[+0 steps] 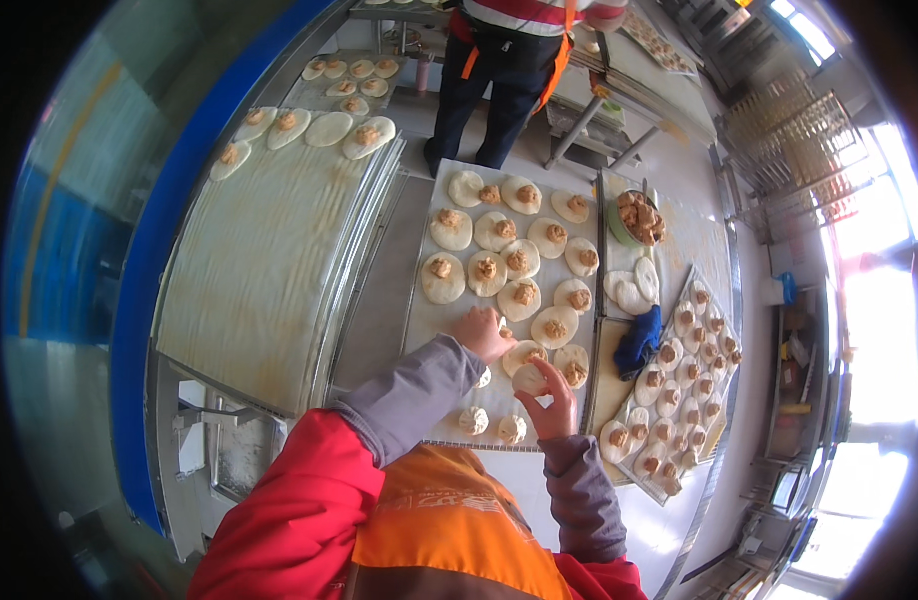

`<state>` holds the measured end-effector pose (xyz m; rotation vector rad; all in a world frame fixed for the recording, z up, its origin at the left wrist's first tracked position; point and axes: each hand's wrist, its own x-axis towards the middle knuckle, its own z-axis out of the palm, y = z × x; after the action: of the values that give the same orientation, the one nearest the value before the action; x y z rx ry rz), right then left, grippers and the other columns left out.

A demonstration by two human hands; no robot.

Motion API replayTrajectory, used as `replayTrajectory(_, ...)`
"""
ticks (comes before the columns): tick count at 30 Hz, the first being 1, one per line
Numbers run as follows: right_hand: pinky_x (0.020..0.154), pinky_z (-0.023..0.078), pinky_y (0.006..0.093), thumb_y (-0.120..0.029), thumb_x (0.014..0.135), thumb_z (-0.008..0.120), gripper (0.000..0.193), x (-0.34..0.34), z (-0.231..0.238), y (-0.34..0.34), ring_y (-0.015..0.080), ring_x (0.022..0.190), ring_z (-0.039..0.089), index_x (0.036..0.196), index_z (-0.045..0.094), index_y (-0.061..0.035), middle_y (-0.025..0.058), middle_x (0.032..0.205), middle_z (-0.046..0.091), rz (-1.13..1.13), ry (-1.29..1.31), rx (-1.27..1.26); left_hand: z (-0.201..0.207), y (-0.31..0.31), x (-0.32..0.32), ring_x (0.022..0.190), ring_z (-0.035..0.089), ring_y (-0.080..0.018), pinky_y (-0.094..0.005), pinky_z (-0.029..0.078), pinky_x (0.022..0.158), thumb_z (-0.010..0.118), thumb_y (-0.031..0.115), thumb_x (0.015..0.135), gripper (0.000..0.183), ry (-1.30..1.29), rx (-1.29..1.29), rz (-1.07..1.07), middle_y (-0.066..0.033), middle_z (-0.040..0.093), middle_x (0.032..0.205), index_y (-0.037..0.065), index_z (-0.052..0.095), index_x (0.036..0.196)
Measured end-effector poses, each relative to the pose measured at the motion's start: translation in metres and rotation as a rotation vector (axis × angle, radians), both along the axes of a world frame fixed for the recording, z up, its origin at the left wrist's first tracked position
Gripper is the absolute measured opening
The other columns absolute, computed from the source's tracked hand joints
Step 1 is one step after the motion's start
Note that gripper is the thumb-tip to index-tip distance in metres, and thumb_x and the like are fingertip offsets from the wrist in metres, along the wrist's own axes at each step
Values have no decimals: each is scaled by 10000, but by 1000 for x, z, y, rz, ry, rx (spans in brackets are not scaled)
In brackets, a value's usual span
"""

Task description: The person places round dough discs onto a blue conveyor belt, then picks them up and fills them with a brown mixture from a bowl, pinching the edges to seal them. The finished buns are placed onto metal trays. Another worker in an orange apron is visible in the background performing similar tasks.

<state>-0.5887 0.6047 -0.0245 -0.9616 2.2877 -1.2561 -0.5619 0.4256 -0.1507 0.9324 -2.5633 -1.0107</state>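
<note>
The right hand (pixel 553 398) has its grip clamped on a pale bun (pixel 529 379), thumb and fingers around its side, over the near part of a tray (pixel 420 325). From there, the left hand (pixel 485 333) lies between 10 and 11 o'clock, its fingers bent down at a dough piece; whether that grip closes on it, I cannot tell. Pleated buns (pixel 513 430) sit at 8 o'clock, while dough rounds (pixel 556 328) topped with brown filling spread toward 12. A green bowl (pixel 617 226) is at 1 o'clock, a blue cloth (pixel 638 343) at 2, and stacked trays (pixel 264 275) at 10.
</note>
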Motion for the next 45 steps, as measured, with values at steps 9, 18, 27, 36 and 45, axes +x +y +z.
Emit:
replayTrajectory(9, 821, 518, 283, 35, 796, 733, 595, -14, 7, -30, 138, 986, 624, 1355, 558, -69, 73, 1206, 653, -179, -103, -149, 24, -30, 24, 902, 688, -263, -398, 556, 728, 748, 290, 816, 394, 214, 460, -18, -149, 683, 1010, 92, 610, 1128)
replayTrajectory(18, 816, 531, 377, -140, 760, 801, 602, 19, -66, -144, 276, 881, 651, 1309, 564, -76, 139, 1179, 613, 266, 32, 76, 113, -134, 200, 1003, 664, -160, -349, 582, 733, 602, 359, 981, 395, 529, 1441, 348, -41, 659, 1107, 97, 554, 1273)
replayTrajectory(27, 1002, 447, 431, -238, 755, 803, 649, 32, -95, -193, 349, 1232, 514, 1328, 548, -74, 148, 1325, 549, 306, 357, 357, 130, -102, 261, 898, 673, -178, -332, 556, 636, 518, 392, 1024, 414, 546, 1413, 412, -76, 658, 1069, 44, 542, 1246)
replayTrajectory(36, 746, 511, 297, -159, 941, 663, 262, 103, 1, -144, 153, 859, 644, 1156, 678, -10, 38, 954, 698, 318, -729, 10, 161, -73, 256, 901, 625, -119, -281, 547, 622, 652, 245, 973, 304, 547, 1345, 233, -25, 621, 1045, 94, 571, 1225)
replayTrajectory(45, 686, 513, 293, -42, 888, 701, 202, 130, 27, -104, 103, 776, 624, 1087, 686, -6, 27, 874, 671, 277, -142, 21, 153, -36, 252, 914, 615, -101, -252, 575, 677, 613, 176, 993, 283, 439, 1055, 104, -15, 617, 1067, 71, 556, 1249)
